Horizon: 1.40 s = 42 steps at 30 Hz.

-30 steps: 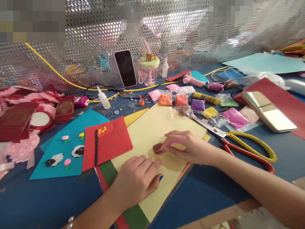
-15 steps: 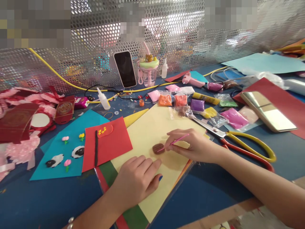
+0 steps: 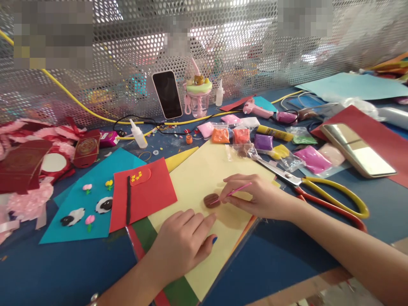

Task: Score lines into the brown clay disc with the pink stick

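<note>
A flattened oval of brown clay [image 3: 211, 200], marked with grooves, lies on a pale yellow sheet of paper [image 3: 194, 170]. My right hand [image 3: 245, 193] pinches a thin pink stick [image 3: 239, 188], and its tip touches the clay near the right side. Resting on the paper's lower left part, my left hand [image 3: 186, 238] holds nothing; its fingers are loosely bent with the thumb apart. To the left is a red card [image 3: 153, 187] with a black clay strip and a small red flag shape. It overlaps a blue sheet [image 3: 98, 229] decorated with clay sheep and flowers.
Scissors [image 3: 295, 178] with yellow and red handles lie right of the paper. Several bags of coloured clay [image 3: 264, 141] sit behind it. Farther back stand a phone [image 3: 167, 94], a lidded cup [image 3: 199, 100] and a glue bottle [image 3: 138, 135]. A gold case [image 3: 360, 148] rests at right.
The pink stick's tip has shifted slightly on the brown clay, with my right hand moving a little. My left hand stays in place on the paper.
</note>
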### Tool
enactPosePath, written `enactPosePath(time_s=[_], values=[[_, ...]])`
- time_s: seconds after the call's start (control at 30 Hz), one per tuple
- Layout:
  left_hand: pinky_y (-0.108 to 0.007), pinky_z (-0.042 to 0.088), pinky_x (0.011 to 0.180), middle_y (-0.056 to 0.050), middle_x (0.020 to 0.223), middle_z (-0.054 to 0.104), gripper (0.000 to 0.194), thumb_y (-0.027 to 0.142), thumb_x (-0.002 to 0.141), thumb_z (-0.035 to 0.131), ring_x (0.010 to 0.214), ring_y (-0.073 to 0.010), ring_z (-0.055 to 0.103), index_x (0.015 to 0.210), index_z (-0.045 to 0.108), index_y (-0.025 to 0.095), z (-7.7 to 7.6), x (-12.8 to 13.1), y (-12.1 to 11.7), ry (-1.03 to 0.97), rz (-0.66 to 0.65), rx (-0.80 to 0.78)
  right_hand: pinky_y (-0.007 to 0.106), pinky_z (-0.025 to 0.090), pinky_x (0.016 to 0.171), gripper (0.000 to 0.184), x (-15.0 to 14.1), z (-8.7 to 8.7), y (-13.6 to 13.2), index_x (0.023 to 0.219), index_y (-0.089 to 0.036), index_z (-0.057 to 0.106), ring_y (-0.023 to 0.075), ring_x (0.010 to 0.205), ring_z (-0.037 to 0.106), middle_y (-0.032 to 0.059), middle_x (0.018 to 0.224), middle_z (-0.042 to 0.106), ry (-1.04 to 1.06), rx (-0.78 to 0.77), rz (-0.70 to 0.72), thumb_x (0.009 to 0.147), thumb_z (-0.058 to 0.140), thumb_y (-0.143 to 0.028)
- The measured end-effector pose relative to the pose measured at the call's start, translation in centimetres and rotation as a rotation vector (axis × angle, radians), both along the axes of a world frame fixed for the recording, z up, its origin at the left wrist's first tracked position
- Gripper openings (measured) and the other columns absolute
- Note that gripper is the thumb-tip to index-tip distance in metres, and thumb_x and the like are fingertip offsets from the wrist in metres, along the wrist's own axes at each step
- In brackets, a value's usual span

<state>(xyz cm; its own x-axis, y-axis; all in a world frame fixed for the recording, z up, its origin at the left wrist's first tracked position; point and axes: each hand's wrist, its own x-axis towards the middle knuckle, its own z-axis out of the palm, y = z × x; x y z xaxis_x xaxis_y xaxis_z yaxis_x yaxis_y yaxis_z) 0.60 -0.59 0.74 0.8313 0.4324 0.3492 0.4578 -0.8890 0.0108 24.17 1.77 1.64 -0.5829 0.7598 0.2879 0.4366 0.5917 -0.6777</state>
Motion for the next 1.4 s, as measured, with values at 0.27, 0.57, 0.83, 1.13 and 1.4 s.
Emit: enactPosePath(time_s=[0.27,0.57,0.83,1.13,1.4], values=[[-0.031,0.042,0.053,-0.004,0.069,0.062,0.033,0.021,0.094,0.037,0.062,-0.0185,0.055,0.114,0.061,0.01,0.22,-0.06,-0.07,-0.005,0.01,0.021,0.038,0.052,0.094,0.013,0.37,0.31,0.09,0.089,-0.02,0.065,0.0154,0.078,0.067,0.0035,0.085,0.073,0.051,-0.002,-0.025,0.09,0.053,-0.02],[-0.032,0.041,0.057,-0.005,0.076,0.063,0.034,0.021,0.093,0.039,0.068,-0.0208,0.055,0.119,0.059,0.01,0.14,-0.17,-0.04,0.006,0.052,0.012,0.037,0.05,0.096,0.014,0.65,0.55,0.26,0.09,-0.02,0.066,0.0141,0.078,0.066,0.0025,0.085,0.072,0.042,-0.018,0.008,0.091,0.052,-0.023],[-0.034,0.042,0.058,-0.006,0.078,0.063,0.036,0.02,0.093,0.04,0.069,-0.0213,0.055,0.12,0.059,0.007,0.06,-0.17,-0.05,0.018,0.068,-0.018,0.036,0.05,0.096,0.014,0.74,0.39,0.21,0.089,-0.02,0.067,0.0138,0.079,0.066,0.002,0.085,0.072,0.028,-0.029,0.004,0.091,0.053,-0.022],[-0.035,0.041,0.057,-0.006,0.077,0.063,0.037,0.02,0.093,0.039,0.068,-0.0219,0.056,0.121,0.059,0.007,0.05,-0.15,-0.08,0.027,0.068,-0.018,0.035,0.05,0.095,0.013,0.54,0.29,0.25,0.089,-0.019,0.066,0.0133,0.078,0.066,0.0021,0.084,0.072,0.034,-0.025,-0.002,0.091,0.053,-0.021],[-0.034,0.041,0.058,-0.006,0.079,0.064,0.037,0.022,0.094,0.038,0.069,-0.0214,0.056,0.121,0.059,0.007,0.07,-0.19,-0.16,0.024,0.074,-0.014,0.035,0.05,0.094,0.016,0.42,0.14,0.32,0.089,-0.019,0.067,0.0145,0.08,0.066,0.0025,0.085,0.072,0.002,-0.004,-0.004,0.091,0.051,-0.02]])
